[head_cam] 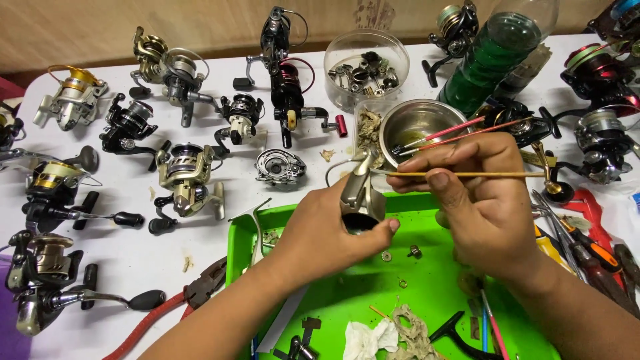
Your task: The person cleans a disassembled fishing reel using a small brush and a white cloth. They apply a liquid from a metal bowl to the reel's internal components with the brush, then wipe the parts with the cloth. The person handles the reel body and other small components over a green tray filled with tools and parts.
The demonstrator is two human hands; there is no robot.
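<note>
My left hand [333, 233] grips a silver reel rotor [362, 197] above the green tray [427, 293]. My right hand [480, 200] pinches a thin brush [467, 175], its tip touching the rotor, just in front of the steel bowl [417, 123].

Repair workbench: fishing reels [183, 177], pliers [200, 290], parts tray [427, 293].
</note>
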